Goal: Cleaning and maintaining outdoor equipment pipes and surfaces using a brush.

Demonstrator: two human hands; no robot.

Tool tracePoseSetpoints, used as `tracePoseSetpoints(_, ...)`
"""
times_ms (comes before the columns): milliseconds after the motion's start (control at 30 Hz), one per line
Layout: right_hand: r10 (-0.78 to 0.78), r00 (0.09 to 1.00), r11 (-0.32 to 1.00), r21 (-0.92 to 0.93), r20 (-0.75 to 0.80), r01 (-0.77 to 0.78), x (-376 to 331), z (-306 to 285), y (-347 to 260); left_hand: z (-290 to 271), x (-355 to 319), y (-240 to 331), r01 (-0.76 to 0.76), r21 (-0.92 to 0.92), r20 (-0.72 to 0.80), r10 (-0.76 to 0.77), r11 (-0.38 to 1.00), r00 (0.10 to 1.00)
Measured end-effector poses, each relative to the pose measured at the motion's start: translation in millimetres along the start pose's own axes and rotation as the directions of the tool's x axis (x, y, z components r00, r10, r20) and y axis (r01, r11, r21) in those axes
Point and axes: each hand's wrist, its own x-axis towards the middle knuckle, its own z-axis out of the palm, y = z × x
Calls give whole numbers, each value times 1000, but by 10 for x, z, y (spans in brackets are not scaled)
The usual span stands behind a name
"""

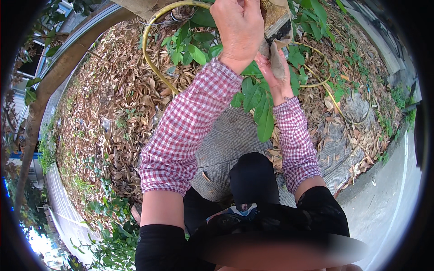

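My left hand (239,34) is raised at the top edge, its fingers closed together; their tips are cut off, and I cannot make out what they hold. Just right of it and lower, my right hand (275,74) is turned palm up around a hanging flap of brown cloth (277,58). The flap covers part of its fingers. Above the right hand is a piece of wood (276,28) with a pale cut edge and a dark patch, partly out of view. Red-and-white checked sleeves cover both forearms.
A yellow hose (145,45) loops left of my hands, and a thin yellow line curves at right. Green leaves (262,108) hang below them. Dry leaves (108,131) cover the ground around grey ridged slabs (230,140). A bent trunk (45,90) stands at left, a concrete path (384,194) at right.
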Motion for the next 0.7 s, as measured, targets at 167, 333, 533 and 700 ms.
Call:
tracePoseSetpoints(167, 60, 998, 994, 84, 37, -63, 117, -887, 116, -286, 180, 285, -250, -140, -204, 219, 958, 954)
tracePoseSetpoints(333, 55, 997, 952, -303, 54, -36, 138, -709, -128, -536, -87, 470, 10, -137, -101, -24, 991, 995)
tracePoseSetpoints(533, 270, 963, 916, -304, -12, -261, 108, -704, -218, -1437, -1386, -108, 484, 101, -150, -468, 869, 871)
tracePoseSetpoints(700, 94, 889, 995, 65, -447, -72, -80, -878, -426, -1846, -2547, -688, 720, 101, -321, -662, 687, 677)
